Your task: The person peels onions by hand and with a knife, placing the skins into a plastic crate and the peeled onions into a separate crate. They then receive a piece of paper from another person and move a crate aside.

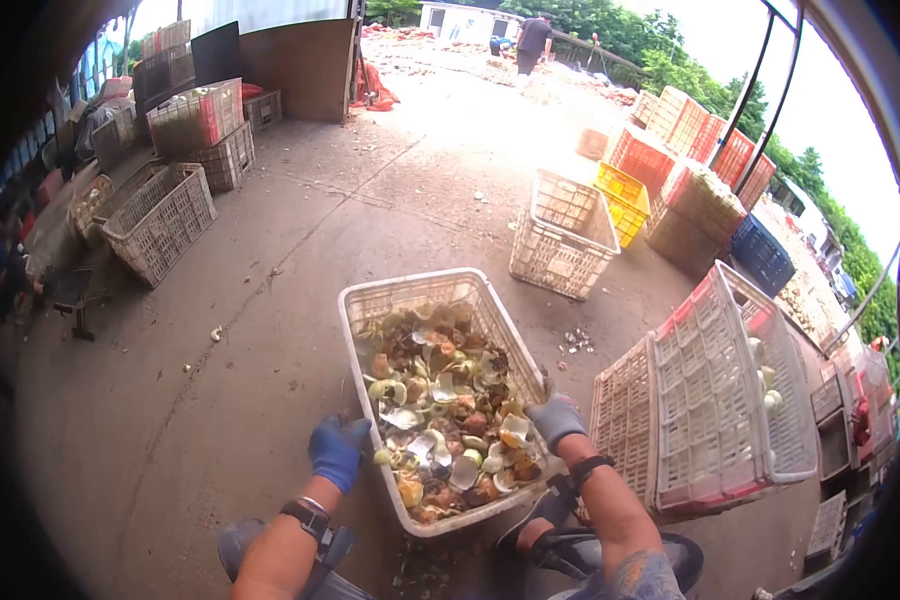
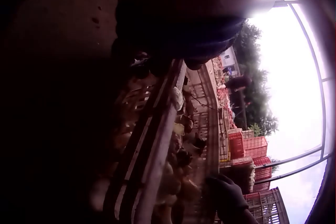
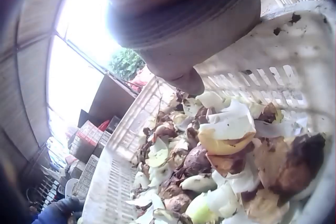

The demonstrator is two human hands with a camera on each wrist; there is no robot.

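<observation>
A white plastic crate (image 1: 418, 283) stands out in front of me in the head view, filled with onion peels and scraps (image 1: 450, 400). My left hand (image 1: 338, 452), in a blue glove, grips its left rim near the close corner. On the opposite rim my right hand (image 1: 557, 418), in a grey glove, holds on with the thumb inside the crate, as the right wrist view shows. The left hand is mostly dark in the left wrist view, at the crate's rim (image 2: 157, 155). Pale onion layers (image 3: 226, 129) lie close below the right hand.
Stacked crates (image 1: 705, 400) holding pale onions stand right beside my right arm. Ahead are an empty white crate (image 1: 565, 235) and a yellow crate (image 1: 622, 200). More crates (image 1: 160, 222) stand at the left. Scraps litter the concrete floor (image 1: 270, 330). A person (image 1: 534, 45) stands far off.
</observation>
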